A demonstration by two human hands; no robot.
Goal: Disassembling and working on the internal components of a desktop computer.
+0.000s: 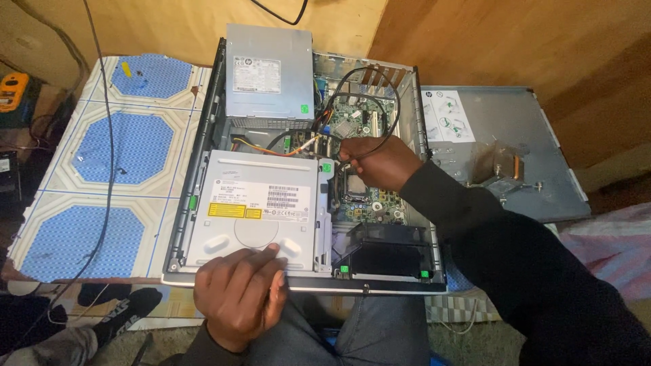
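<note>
Open desktop PC case (pixel 203 135) lies flat on the patterned surface (pixel 102 169). Left hand (pixel 239 295) at near edge, fingers curled loosely, tips pressing the grey optical drive (pixel 261 203), nothing clasped. Right hand (pixel 376 161) reaches into the case over the motherboard (pixel 359 118), grip pinched on a black cable (pixel 390 102). PSU (pixel 269 71) sits far, side panel (pixel 502 149) lies to the right.
</note>
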